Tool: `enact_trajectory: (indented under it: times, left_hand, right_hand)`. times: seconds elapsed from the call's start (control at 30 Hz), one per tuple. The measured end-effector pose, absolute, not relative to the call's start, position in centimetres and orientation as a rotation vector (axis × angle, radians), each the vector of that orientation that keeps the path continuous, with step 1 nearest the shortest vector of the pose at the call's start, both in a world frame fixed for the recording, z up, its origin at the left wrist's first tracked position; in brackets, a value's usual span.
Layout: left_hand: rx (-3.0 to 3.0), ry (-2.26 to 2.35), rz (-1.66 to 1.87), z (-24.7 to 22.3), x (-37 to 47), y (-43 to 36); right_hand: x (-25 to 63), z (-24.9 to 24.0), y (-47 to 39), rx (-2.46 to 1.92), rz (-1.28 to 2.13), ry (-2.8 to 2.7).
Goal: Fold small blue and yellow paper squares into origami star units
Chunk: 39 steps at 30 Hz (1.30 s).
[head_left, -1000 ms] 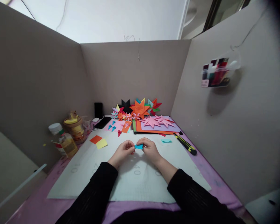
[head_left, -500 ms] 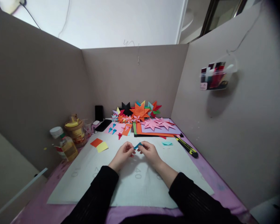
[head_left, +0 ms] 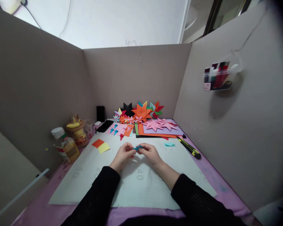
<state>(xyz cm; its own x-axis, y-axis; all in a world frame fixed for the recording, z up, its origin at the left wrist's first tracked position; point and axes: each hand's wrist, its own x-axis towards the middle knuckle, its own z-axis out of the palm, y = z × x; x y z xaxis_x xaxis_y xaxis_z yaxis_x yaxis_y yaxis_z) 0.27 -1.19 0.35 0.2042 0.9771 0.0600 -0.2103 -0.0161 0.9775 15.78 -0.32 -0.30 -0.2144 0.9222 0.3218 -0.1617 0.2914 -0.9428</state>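
A small piece of blue folded paper (head_left: 138, 147) is held between both hands above the middle of the white sheet (head_left: 85, 175). My left hand (head_left: 125, 154) pinches its left end between thumb and fingers. On its right end, the thumb and fingers of my right hand (head_left: 151, 154) are closed. The fingertips hide part of the paper. An orange square (head_left: 97, 143) and a yellow square (head_left: 104, 147) lie left of my hands. To the right rests a folded light-teal paper (head_left: 169, 144).
Paper stars (head_left: 141, 112) stand at the back, with pink stars (head_left: 153, 124) on stacked sheets before them. A yellow-black cutter (head_left: 190, 148) lies at right. At left are a bottle (head_left: 69, 149), a tub (head_left: 77, 133) and a phone (head_left: 105, 126).
The blue paper has turned from a slant to nearly level, and its shape looks different between the fingers. The hands have shifted only slightly. The camera view has moved a little.
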Motion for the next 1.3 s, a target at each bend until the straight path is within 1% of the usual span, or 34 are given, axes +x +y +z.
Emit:
enact_trajectory:
  times: [0.3, 0.57, 0.73, 0.83, 0.93, 1.1, 1.3]
  left_hand:
    - [1.113, 1.022, 1.146, 0.4, -0.2, -1.0]
    - [1.332, 1.052, 1.116, 0.4, 0.5, -1.2]
    - [1.562, 1.145, 1.236, 0.2, 0.5, -1.2]
    - [1.541, 1.180, 1.251, 0.1, 0.4, -1.1]
    - [1.468, 1.184, 1.250, 0.2, 0.4, -1.1]
    - [1.418, 1.154, 1.257, 0.3, 0.4, -1.1]
    - [1.511, 1.208, 1.296, 0.2, 0.3, -1.1]
  right_hand:
    - [15.6, -1.0, 0.2, -0.766, 1.320, -1.269]
    - [15.0, -1.0, 0.2, -0.815, 1.346, -1.075]
    - [15.0, -0.7, -0.1, -0.804, 1.466, -1.000]
    - [15.1, -0.7, -0.1, -0.797, 1.494, -1.027]
    - [15.2, -0.8, 0.0, -0.788, 1.429, -1.144]
    - [15.3, -1.1, 0.1, -0.819, 1.206, -1.354]
    - [15.7, -0.6, 0.0, -0.920, 0.917, -1.434]
